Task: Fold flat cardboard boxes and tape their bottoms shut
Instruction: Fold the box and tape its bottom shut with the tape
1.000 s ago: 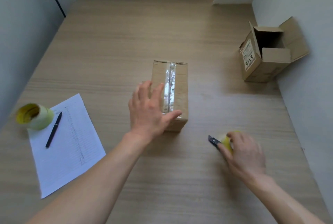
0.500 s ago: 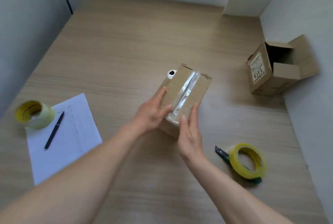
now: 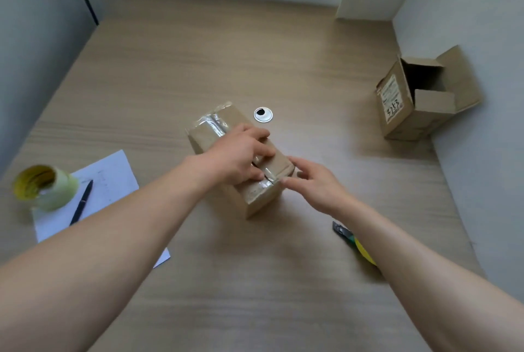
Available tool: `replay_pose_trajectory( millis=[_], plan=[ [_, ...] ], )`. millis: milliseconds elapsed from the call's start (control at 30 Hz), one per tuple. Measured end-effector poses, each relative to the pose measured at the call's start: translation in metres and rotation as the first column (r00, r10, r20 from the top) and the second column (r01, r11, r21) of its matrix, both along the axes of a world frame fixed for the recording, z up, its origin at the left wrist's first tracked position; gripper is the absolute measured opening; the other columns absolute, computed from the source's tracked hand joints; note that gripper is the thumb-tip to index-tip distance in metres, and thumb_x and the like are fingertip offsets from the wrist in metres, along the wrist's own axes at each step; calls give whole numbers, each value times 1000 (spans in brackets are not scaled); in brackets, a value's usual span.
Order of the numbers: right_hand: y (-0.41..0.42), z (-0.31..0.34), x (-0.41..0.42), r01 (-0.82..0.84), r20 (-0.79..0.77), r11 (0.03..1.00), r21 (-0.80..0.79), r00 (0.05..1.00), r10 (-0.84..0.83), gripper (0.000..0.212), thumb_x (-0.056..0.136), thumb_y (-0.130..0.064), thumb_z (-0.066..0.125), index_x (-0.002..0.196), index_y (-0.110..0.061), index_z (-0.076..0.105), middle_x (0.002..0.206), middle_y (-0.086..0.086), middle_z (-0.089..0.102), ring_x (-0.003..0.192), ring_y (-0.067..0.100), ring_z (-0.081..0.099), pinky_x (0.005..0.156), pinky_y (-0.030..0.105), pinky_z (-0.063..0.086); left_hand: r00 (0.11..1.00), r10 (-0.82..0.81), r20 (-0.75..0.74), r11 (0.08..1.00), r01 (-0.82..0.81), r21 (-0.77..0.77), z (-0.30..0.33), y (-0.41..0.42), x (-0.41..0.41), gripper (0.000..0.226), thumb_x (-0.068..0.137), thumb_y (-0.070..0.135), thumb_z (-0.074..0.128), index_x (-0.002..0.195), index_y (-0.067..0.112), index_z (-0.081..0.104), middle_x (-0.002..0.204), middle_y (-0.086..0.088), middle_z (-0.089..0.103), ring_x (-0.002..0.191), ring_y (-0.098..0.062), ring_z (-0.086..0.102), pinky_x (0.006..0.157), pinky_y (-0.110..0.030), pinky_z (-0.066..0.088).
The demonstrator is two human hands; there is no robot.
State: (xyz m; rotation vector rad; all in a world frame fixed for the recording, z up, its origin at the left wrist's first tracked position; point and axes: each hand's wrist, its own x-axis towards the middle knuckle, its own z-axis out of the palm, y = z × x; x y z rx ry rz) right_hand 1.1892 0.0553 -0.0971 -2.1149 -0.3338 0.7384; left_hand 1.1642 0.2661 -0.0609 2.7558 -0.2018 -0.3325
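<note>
A small brown cardboard box (image 3: 209, 133) stands on the wooden table (image 3: 255, 48), its taped bottom facing up, a shiny strip of clear tape running along the seam. My left hand (image 3: 241, 153) lies flat on top of the box, pressing on the tape. My right hand (image 3: 314, 181) touches the box's near right corner with its fingertips. A yellow tape roll with a dark cutter (image 3: 351, 241) lies on the table, mostly hidden under my right forearm.
A second box (image 3: 397, 107) with open flaps lies on its side against the right wall. At the left are a white sheet of paper (image 3: 110, 178), a black pen (image 3: 82, 201) and another tape roll (image 3: 45, 185). A round white cable grommet (image 3: 263, 114) sits behind the box.
My right hand let go of the tape roll and came to the box. Both hands turned the box, uncovering the grommet. My left hand now lies over the taped seam.
</note>
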Motion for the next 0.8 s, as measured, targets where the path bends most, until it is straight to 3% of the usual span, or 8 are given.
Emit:
replay_pose_trajectory(
  millis=[133, 233, 333, 433, 500, 600, 700, 800],
  plan=[
    [4, -10, -25, 123, 20, 989, 84, 992, -125, 28, 74, -24, 67, 97, -40, 68, 97, -13, 73, 91, 5, 68, 92, 41, 54, 984, 121, 128, 990, -110, -91, -4, 7, -17, 46, 68, 30, 87, 111, 22, 73, 152, -8, 37, 139, -27, 34, 110, -34, 32],
    [-1, -8, -26, 87, -38, 987, 132, 996, -82, 27, 79, -22, 66, 102, -35, 72, 98, -14, 75, 96, 3, 68, 96, 38, 52, 893, 369, 256, 927, -375, -29, -13, -5, -41, 52, 64, 55, 81, 108, 29, 72, 143, -7, 39, 135, -31, 29, 106, -44, 37],
    [-26, -5, -19, 90, -21, 990, 105, 996, -89, 39, 81, -12, 71, 118, -25, 70, 103, -16, 71, 100, 6, 67, 99, 36, 51, 914, 379, 145, 925, -371, -77, -26, -17, -57, 82, 63, 66, 77, 133, 26, 56, 147, -6, 28, 144, -30, 7, 119, -42, 19],
    [-84, 3, -13, 116, 225, 986, -117, 970, -88, 50, 70, -14, 72, 116, -32, 68, 102, -24, 63, 104, 5, 61, 94, 27, 45, 928, 358, 104, 932, -349, -99, -27, -16, -55, 92, 62, 58, 83, 140, 21, 51, 152, -6, 25, 148, -33, -2, 121, -40, 11],
    [-132, 8, -15, -13, 349, 934, -357, 926, 146, 51, 63, -19, 71, 111, -34, 70, 107, -21, 62, 110, 11, 57, 92, 24, 39, 940, 327, 101, 940, -313, -139, -28, -17, -52, 89, 62, 53, 85, 138, 21, 52, 155, -5, 25, 149, -31, -3, 119, -39, 11],
    [-189, -2, -25, -221, 240, 632, -742, 794, 559, 56, 59, -38, 67, 116, -38, 66, 125, -16, 57, 114, 16, 50, 87, 27, 41, 963, 255, 88, 961, -242, -135, -31, -23, -47, 89, 63, 52, 85, 140, 23, 50, 157, -1, 23, 150, -29, -5, 119, -40, 13],
    [-214, -19, -36, -271, 103, 456, -848, 760, 642, 49, 66, -40, 57, 114, -41, 62, 126, -16, 49, 115, 15, 40, 85, 29, 35, 974, 204, 100, 975, -193, -114, -28, -32, -40, 88, 65, 52, 84, 141, 24, 49, 157, 0, 24, 148, -23, 0, 116, -45, 21],
    [-220, -29, -37, -234, 204, 550, -802, 758, 620, 28, 77, -40, 61, 103, -38, 68, 132, -10, 52, 124, 20, 42, 91, 31, 34, 977, 175, 122, 984, -171, -41, -21, -41, -37, 85, 65, 53, 82, 139, 26, 48, 156, 1, 25, 141, -12, 4, 111, -45, 27]
  ],
)
